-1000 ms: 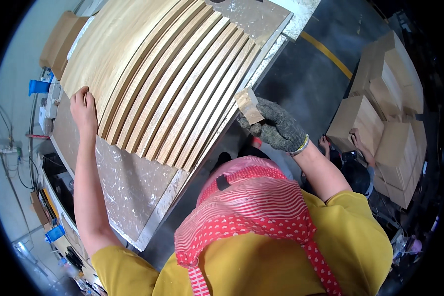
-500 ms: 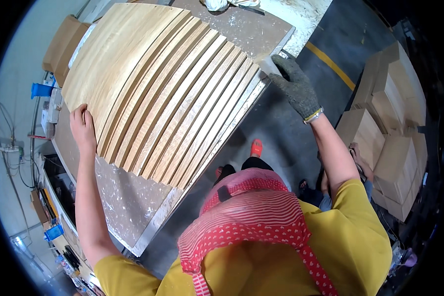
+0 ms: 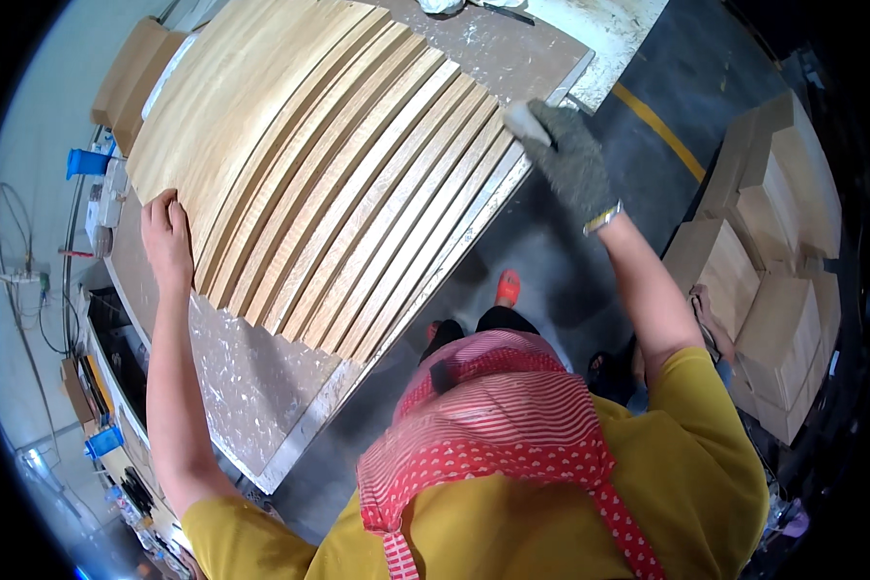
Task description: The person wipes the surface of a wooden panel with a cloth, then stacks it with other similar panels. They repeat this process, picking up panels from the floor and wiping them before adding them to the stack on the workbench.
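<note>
A stack of pale wooden boards with curved edges lies on the worktable, fanned out like steps so that each edge shows. My bare left hand grips the lower left edge of the top board, its fingers bent over the wood and the thumb hidden. On my right hand is a dark grey knitted work glove. It is closed around a small whitish block, whose exact kind I cannot make out. The block is at the right ends of the lower boards, near the table's edge.
The scuffed brown worktable has a pale metal edge. Open cardboard boxes stand on the right, where another person's hand shows beside them. A blue bin and a cardboard box are at the left.
My right hand has shifted slightly left and down with the whitish block along the board ends. My left hand stays on the top board's edge. The view has shifted slightly.
</note>
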The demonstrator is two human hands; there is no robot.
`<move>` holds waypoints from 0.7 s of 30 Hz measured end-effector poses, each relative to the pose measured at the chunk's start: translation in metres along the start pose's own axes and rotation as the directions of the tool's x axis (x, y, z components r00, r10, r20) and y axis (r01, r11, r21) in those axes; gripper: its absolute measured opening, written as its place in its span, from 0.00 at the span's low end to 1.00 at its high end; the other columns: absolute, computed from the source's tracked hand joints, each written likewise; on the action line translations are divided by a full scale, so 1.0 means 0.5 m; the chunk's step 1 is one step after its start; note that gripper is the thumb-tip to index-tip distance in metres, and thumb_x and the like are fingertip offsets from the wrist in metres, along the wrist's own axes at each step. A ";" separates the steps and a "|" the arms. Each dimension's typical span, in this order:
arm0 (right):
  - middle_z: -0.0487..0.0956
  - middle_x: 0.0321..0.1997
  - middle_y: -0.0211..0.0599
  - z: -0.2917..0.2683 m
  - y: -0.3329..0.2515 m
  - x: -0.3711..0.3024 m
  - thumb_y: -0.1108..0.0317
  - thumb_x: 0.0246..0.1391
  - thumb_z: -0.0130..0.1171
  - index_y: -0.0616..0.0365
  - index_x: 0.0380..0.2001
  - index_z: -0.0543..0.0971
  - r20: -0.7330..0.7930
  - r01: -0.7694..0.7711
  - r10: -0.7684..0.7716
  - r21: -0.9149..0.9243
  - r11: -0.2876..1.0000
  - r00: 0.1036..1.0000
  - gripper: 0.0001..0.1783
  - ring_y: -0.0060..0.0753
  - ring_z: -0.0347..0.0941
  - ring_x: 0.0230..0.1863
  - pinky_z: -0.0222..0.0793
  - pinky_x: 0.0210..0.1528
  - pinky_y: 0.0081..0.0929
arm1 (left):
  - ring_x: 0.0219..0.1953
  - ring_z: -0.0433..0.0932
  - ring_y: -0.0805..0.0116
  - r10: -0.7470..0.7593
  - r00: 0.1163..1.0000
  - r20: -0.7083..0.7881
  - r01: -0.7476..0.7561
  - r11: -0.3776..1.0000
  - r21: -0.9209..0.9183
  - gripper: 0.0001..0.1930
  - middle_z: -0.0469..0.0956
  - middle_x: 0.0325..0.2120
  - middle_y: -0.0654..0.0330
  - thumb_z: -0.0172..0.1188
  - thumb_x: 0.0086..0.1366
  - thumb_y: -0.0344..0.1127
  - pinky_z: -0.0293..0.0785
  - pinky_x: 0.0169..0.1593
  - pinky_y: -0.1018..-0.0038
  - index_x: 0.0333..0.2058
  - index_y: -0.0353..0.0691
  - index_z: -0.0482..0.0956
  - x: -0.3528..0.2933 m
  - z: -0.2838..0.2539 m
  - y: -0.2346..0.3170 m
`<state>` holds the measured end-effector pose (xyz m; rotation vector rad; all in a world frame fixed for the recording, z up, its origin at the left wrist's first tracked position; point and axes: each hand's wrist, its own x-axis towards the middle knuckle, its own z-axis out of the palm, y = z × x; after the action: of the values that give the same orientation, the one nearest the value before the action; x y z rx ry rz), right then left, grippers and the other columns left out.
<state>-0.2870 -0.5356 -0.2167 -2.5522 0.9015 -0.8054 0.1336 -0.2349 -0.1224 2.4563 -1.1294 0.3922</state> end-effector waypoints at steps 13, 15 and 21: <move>0.77 0.41 0.46 0.089 -0.300 -0.202 0.62 0.49 0.59 0.56 0.51 0.72 0.099 0.246 -0.254 0.086 0.965 0.962 0.24 0.47 0.73 0.45 0.70 0.47 0.39 | 0.47 0.71 0.51 0.063 0.993 -0.102 -0.057 0.997 0.059 0.14 0.74 0.42 0.52 0.50 0.62 0.41 0.67 0.51 0.62 0.42 0.47 0.78 -0.001 0.011 -0.032; 0.77 0.41 0.46 0.099 -0.370 -0.248 0.62 0.50 0.58 0.56 0.51 0.72 0.209 0.283 -0.313 0.163 0.945 0.927 0.24 0.46 0.73 0.45 0.69 0.48 0.39 | 0.48 0.72 0.51 0.034 0.997 -0.066 -0.030 0.998 0.057 0.16 0.73 0.45 0.50 0.48 0.63 0.41 0.66 0.52 0.64 0.45 0.44 0.77 0.001 0.012 -0.029; 0.74 0.45 0.50 0.112 -0.491 -0.300 0.61 0.50 0.56 0.59 0.51 0.72 0.463 0.227 -0.496 0.521 0.823 0.735 0.24 0.47 0.71 0.49 0.66 0.54 0.38 | 0.47 0.72 0.50 0.049 0.996 -0.070 -0.044 0.997 0.062 0.15 0.73 0.44 0.48 0.49 0.62 0.40 0.66 0.51 0.63 0.44 0.44 0.78 0.003 0.016 -0.013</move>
<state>-0.2335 -0.2479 -0.2084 -2.3533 -0.0083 -0.2154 0.1403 -0.2357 -0.1303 2.4509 -1.1626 0.5316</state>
